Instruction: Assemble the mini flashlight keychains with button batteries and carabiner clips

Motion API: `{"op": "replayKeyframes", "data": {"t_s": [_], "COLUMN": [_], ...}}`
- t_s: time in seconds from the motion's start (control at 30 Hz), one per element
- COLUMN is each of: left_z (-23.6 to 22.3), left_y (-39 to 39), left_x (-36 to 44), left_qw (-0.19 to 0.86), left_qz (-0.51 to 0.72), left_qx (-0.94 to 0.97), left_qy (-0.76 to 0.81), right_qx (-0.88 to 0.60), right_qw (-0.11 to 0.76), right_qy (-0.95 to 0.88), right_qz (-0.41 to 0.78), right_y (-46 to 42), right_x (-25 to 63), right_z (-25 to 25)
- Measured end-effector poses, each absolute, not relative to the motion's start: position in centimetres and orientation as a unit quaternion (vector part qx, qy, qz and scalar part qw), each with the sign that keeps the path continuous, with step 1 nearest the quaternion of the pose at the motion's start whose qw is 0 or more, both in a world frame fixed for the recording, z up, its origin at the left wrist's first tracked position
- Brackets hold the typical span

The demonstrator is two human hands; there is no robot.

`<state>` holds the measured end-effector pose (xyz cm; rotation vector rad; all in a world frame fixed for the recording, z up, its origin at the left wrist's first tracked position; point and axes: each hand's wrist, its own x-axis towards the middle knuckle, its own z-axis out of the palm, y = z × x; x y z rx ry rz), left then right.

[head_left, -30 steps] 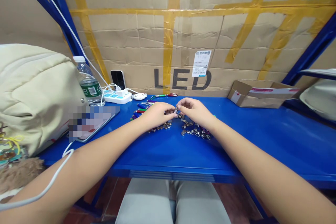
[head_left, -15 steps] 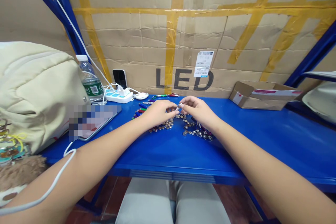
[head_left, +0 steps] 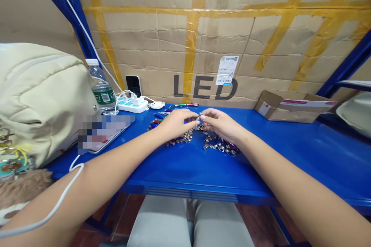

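Above the blue table, my left hand point(head_left: 179, 124) and my right hand point(head_left: 223, 125) meet, with fingertips pinched on a small shiny metal piece point(head_left: 198, 117). Fingers cover much of it, so its exact kind is unclear. Under my left hand lies a spread of small round metal discs point(head_left: 187, 137), like button cells. Below my right hand is a loose pile of small silvery metal parts point(head_left: 222, 148), some of them ring-like. Coloured pens point(head_left: 158, 120) lie partly hidden behind my left hand.
More pens point(head_left: 184, 105) lie along the back edge. To the left are a tablet-like device point(head_left: 116, 133), a beige bag point(head_left: 49, 96), a water bottle point(head_left: 102, 90), a white power strip point(head_left: 131, 105) and a phone point(head_left: 133, 86). An open cardboard box point(head_left: 292, 110) stands at the back right.
The fingertips of both hands have drawn closer together around the small metal piece, which shows less now. The whole view has shifted slightly.
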<state>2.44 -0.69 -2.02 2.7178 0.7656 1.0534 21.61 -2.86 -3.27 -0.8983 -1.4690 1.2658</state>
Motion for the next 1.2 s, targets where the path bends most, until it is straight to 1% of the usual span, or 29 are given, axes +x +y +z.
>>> {"op": "replayKeyframes", "data": {"t_s": [0.17,0.23,0.3,0.43,0.57,0.67,0.73,0.9,1.03,1.2], "left_z": [-1.9,-1.9,-1.8,-1.7,-1.2,-0.8,-0.7,-0.9,-1.1,-1.3], "left_y": [-1.3,-1.5,-1.7,-2.0,-1.9,-1.7,-1.5,-1.1,-0.9,-0.8], "left_x": [2.9,3.1,3.1,2.9,2.1,1.7,1.6,2.0,2.1,2.1], "left_qw": [0.133,0.130,0.087,-0.041,-0.150,-0.191,-0.178,-0.061,-0.027,-0.023], "left_qz": [0.412,0.441,0.470,0.507,0.481,0.445,0.434,0.449,0.444,0.440], "left_qx": [0.869,0.861,0.855,0.841,0.842,0.850,0.860,0.867,0.870,0.874], "left_qy": [0.241,0.219,0.203,0.182,0.192,0.206,0.203,0.206,0.213,0.205], "right_qx": [-0.331,-0.309,-0.292,-0.286,-0.301,-0.321,-0.343,-0.414,-0.394,-0.392], "right_qw": [0.501,0.509,0.519,0.560,0.573,0.557,0.549,0.517,0.482,0.439], "right_qy": [-0.578,-0.572,-0.569,-0.565,-0.552,-0.551,-0.574,-0.673,-0.708,-0.746], "right_qz": [0.552,0.564,0.567,0.534,0.525,0.532,0.501,0.331,0.333,0.313], "right_y": [-3.4,-3.7,-3.8,-4.1,-4.6,-4.9,-4.8,-4.2,-4.3,-4.7], "right_x": [21.7,21.6,21.4,20.4,19.2,18.8,19.0,19.9,20.2,20.6], "right_z": [-2.5,-2.2,-2.0,-2.2,-2.2,-2.0,-1.9,-1.9,-1.9,-1.6]}}
